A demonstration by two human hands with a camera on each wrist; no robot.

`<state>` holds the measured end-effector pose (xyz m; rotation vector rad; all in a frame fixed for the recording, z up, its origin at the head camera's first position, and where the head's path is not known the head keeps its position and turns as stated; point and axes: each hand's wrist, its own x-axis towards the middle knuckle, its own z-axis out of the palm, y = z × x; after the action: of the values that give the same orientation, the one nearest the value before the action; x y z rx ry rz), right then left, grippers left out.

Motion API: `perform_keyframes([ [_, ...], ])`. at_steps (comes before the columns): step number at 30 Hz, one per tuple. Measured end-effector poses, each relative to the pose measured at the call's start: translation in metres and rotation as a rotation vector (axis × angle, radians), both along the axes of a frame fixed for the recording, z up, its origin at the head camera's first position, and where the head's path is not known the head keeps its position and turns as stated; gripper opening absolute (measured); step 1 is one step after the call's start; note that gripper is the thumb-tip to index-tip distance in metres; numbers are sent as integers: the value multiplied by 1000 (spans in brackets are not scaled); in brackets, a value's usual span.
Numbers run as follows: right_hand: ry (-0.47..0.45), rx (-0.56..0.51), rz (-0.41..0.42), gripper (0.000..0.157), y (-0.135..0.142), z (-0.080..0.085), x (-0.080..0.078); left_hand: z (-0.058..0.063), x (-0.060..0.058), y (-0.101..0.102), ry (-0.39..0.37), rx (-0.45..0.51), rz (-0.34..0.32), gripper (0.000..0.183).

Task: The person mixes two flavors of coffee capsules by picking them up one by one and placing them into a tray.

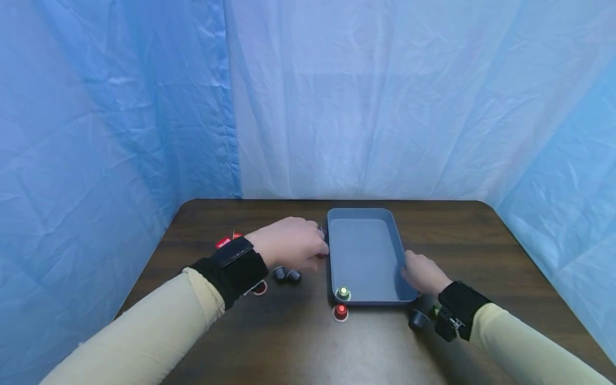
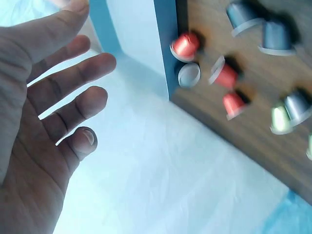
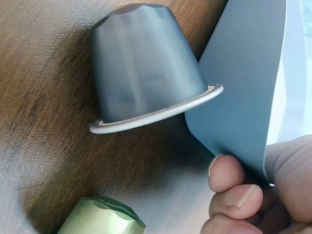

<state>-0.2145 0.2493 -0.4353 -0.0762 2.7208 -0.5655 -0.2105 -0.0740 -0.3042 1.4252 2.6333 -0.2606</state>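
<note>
A grey-blue rectangular tray lies on the table, with a green coffee capsule inside its front left corner. My right hand pinches the tray's right rim, thumb inside and fingers curled outside. At the tray's left side is my left hand; in the left wrist view its fingers are loosely spread with nothing between them. Red capsules and a silver-rimmed one stand beside the tray wall there. Near the right hand lie a dark capsule and a green one.
A red capsule sits just in front of the tray. Two dark capsules lie below the left hand, and more red ones are behind the left wrist. Blue-white curtains surround the dark wooden table.
</note>
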Motion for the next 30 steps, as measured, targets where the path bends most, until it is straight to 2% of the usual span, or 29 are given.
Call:
perform_keyframes([
  [3, -8, 1, -5, 30, -1, 0, 0, 9, 3, -23, -11, 12, 57, 22],
  [6, -14, 9, -7, 32, -2, 1, 0, 12, 6, -47, -22, 24, 108, 23],
  [11, -16, 14, -7, 33, -1, 1, 0, 8, 10, -89, -10, 36, 170, 17],
  [15, -11, 19, -5, 31, -1, 0, 0, 0, 12, -117, -21, 27, 277, 16],
  [19, -15, 21, -7, 31, -1, -1, -1, -8, 13, -139, -107, -15, 437, 22],
  [25, -14, 16, -5, 30, 0, -3, -1, -26, 11, -168, -229, -77, 621, 25],
  [30, -5, 3, 2, 29, 1, -5, -1, -38, 12, -187, -339, -134, 755, 49],
])
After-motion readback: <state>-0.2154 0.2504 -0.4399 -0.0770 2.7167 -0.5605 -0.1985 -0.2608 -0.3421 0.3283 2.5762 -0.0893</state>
